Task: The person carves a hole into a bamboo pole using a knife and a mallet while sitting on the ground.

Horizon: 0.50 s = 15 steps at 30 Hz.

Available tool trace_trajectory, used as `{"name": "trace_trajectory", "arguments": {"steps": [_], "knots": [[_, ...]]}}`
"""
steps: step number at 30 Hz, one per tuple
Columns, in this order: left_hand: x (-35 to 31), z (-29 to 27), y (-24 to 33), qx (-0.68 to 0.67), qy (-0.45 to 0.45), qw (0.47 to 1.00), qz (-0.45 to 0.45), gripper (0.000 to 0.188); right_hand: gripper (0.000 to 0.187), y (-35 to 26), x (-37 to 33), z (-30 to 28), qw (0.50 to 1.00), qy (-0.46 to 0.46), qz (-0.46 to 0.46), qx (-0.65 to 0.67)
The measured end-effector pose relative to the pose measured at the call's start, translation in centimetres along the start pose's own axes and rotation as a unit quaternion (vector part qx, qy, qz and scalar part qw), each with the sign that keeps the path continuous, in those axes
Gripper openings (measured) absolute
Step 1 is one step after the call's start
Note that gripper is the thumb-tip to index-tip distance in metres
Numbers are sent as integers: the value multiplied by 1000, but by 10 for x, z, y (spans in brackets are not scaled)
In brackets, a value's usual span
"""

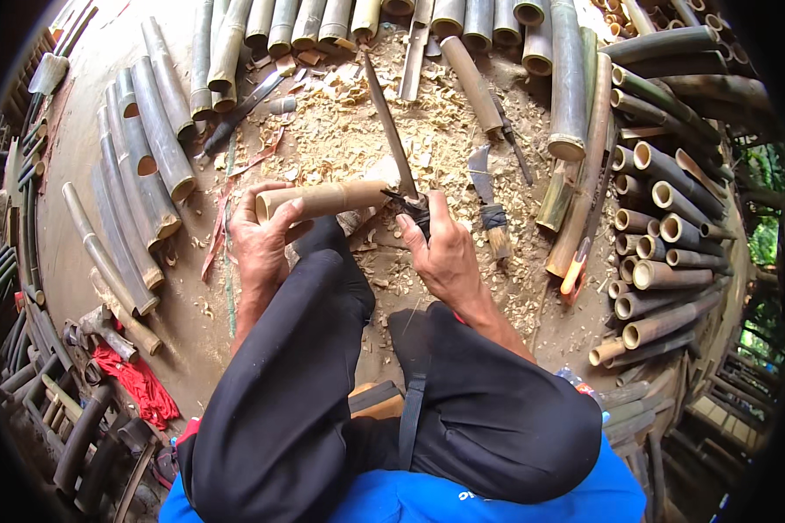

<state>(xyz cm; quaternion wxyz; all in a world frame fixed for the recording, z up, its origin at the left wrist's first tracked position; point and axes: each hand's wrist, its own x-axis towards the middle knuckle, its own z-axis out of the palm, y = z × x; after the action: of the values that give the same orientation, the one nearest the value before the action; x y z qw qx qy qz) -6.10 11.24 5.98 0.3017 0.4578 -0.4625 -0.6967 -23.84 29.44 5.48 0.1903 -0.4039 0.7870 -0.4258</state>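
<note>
My left hand is closed around the left end of a pale, shaved bamboo tube, thumb along its near side. The tube lies roughly level above my left knee, its open end facing left. My right hand is closed on a black-wrapped part at the lower end of a long dark bar. That bar slants up and away to the far side. The tube's right end meets the bar just above the wrapping; whether they touch firmly, I cannot tell.
Pale shavings cover the ground ahead. A curved knife lies right of the bar, another knife far left. Bamboo tubes lie left, with a bamboo stack at right. A red cloth sits lower left.
</note>
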Motion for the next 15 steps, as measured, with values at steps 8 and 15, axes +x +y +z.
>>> {"name": "trace_trajectory", "arguments": {"steps": [8,15], "knots": [[-4,5,5,85,-78,992,47,37,32,55,-14,32,967,-166,172,-89],[-1,10,-1,17,-70,997,27,37,30,38,-21,23,993,66,-50,88]]}}
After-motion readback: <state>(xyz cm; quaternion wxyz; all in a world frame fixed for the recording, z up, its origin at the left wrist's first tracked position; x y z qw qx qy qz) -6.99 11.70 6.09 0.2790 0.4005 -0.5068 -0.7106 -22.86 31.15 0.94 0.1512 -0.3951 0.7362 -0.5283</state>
